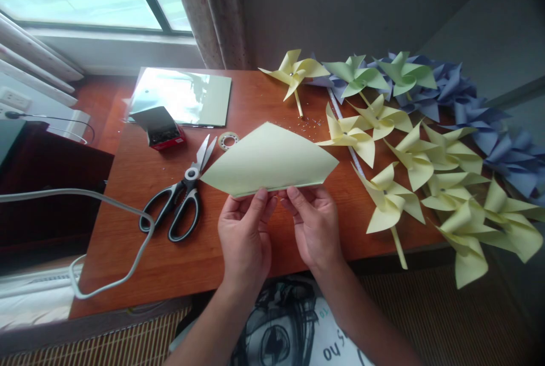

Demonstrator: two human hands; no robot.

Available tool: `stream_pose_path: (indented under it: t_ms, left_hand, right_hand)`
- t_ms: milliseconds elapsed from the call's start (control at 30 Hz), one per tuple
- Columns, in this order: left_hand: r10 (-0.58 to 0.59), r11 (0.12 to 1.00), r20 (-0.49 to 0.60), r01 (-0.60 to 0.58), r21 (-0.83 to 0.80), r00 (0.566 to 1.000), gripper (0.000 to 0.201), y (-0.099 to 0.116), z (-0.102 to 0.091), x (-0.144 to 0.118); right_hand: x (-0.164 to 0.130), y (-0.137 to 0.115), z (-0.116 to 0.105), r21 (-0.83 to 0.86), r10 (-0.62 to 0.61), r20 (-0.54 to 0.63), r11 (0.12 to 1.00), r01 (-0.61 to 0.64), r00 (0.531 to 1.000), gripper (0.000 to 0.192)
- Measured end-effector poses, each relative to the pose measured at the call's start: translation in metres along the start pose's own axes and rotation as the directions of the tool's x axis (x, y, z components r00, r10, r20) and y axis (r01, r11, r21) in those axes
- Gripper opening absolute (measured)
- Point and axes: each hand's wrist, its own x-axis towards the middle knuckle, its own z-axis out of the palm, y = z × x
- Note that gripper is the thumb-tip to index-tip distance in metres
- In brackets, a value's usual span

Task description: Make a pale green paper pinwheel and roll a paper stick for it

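Folded yellow paper (269, 160) sits just above the near half of the counter (128, 252), held by its lower crease and doubled over into a wide triangle. The left hand (244, 232) pinches that edge between thumb and fingertips, its grip closed on the sheet, and the right hand (315, 224) does the same just beside it, so both thumbs meet near the middle of the fold.

Judging by what lies around, much work is already finished: a heap of yellow pinwheels (409, 179) covers the right side of the counter, with green pinwheels (374, 74) and blue pinwheels (477, 110) behind them. The sheet in hand seems at an early stage, creased but uncut, unpinned and without a stick.

Scissors (181, 196) lie closed to the left of the paper, a tape roll (227, 140) beyond them, a small dark box (159, 126) and a stack of sheets (183, 96) farther back.
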Motion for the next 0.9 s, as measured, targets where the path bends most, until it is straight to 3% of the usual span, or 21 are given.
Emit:
stream_pose_path:
  t_ms: [200,767,900]
  left_hand:
    - [0.025,1.0,-0.011,-0.025,0.008,1.0,0.021,-0.0012,0.0004,0.0001]
    - [0.042,0.999,-0.051,-0.041,0.025,0.998,0.029,-0.0017,0.003,0.0016]
    - [0.064,0.996,-0.006,-0.064,0.059,0.998,0.029,-0.0034,0.0028,-0.0019]
  right_hand:
    - [0.0004,0.0036,0.0016,0.02,0.033,-0.026,0.999,-0.033,0.999,0.018]
    - [0.001,0.0076,0.0041,-0.029,-0.024,-0.131,0.999,0.02,0.991,0.023]
    - [0.0018,0.0073,0.0057,-0.04,-0.05,-0.127,0.998,0.045,0.991,0.023]
